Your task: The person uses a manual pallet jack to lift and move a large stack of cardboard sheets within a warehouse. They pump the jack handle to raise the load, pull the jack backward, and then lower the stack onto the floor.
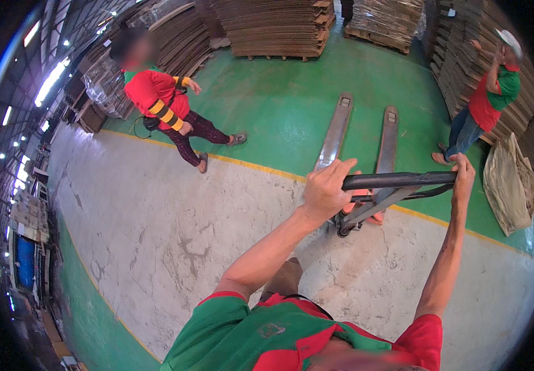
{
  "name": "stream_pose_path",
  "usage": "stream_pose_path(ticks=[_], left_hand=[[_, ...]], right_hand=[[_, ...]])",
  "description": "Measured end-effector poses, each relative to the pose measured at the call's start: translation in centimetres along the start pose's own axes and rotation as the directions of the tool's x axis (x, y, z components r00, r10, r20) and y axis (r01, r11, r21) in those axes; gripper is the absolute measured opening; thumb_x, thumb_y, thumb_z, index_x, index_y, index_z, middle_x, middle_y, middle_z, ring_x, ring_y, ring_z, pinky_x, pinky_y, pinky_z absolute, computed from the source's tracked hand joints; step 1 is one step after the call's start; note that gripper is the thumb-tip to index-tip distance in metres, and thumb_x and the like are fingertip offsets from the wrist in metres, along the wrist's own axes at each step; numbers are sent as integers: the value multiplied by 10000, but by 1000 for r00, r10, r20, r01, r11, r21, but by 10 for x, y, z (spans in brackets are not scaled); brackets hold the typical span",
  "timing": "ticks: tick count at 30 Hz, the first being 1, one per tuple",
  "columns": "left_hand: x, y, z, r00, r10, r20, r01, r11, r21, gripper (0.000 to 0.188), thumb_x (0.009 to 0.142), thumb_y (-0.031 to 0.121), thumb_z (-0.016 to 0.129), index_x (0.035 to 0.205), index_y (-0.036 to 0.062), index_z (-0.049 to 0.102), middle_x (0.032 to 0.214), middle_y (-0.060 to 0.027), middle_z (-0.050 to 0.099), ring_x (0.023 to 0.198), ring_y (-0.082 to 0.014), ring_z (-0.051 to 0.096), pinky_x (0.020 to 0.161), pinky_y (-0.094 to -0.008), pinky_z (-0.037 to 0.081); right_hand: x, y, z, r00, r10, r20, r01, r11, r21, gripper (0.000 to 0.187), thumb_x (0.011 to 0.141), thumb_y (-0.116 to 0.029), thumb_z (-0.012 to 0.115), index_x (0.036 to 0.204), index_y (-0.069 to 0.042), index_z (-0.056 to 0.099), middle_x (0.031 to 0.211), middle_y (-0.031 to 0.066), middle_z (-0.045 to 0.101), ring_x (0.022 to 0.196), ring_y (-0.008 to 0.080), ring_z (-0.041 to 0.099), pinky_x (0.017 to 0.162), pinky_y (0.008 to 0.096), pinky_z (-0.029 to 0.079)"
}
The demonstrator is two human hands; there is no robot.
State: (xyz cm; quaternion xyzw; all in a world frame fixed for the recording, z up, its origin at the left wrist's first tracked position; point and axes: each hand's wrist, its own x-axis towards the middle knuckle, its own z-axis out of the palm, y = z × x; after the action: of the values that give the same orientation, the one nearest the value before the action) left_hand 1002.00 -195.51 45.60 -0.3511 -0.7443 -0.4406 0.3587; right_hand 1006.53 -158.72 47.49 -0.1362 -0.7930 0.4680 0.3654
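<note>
A pallet jack stands in front of me, its black loop handle raised toward my chest. My left hand is closed around the left end of the handle. At the right end, my right hand grips the same bar with its arm stretched out. Two worn metal forks, the left fork and the right fork, point away from me over the green floor and carry nothing. Orange-red parts of the jack's base show below the handle, partly hidden by it.
A person in red stands at the left, and another person at the right beside stacked cardboard. A palletized cardboard stack stands at the back. A beige sack lies at the right. A yellow line separates green and grey floor.
</note>
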Motion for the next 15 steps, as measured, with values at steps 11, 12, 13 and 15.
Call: stream_pose_path(ticks=[11, 12, 13, 15], left_hand=[[110, -169, 45, 1000, -1, -7, 1, 1000, -17, 260, 817, 96, 755, 1040, 40, 635, 862, -129, 675, 694, -332, 675, 567, -415, 527], [121, -186, 50, 1000, -16, -2, 16, 1000, -23, 256, 818, 94, 754, 1037, 38, 633, 858, -129, 674, 694, -334, 674, 567, -420, 526], [130, -202, 56, 999, -34, 6, 34, 999, -31, 252, 820, 91, 752, 1034, 36, 632, 854, -130, 672, 694, -337, 673, 567, -424, 524], [148, -234, 69, 998, -65, 18, 66, 996, -61, 249, 818, 80, 747, 1032, 34, 628, 845, -133, 667, 697, -353, 668, 570, -439, 518]], right_hand=[[143, 62, 124, 1000, 8, -5, -8, 990, 142, 365, 1016, -302, 541, 891, 20, 662, 865, 124, 682, 672, 154, 614, 551, 263, 460], [157, 70, 135, 999, 32, -18, -30, 992, 125, 370, 1018, -307, 537, 894, 19, 663, 869, 135, 687, 663, 157, 613, 534, 260, 466], [172, 77, 145, 998, 50, 35, -54, 993, 105, 387, 1019, -319, 531, 904, 26, 663, 868, 135, 689, 692, 171, 626, 573, 271, 480], [202, 90, 158, 982, 156, 103, -160, 987, 32, 423, 1022, -344, 519, 924, 41, 664, 866, 134, 691, 749, 199, 651, 651, 292, 508]])
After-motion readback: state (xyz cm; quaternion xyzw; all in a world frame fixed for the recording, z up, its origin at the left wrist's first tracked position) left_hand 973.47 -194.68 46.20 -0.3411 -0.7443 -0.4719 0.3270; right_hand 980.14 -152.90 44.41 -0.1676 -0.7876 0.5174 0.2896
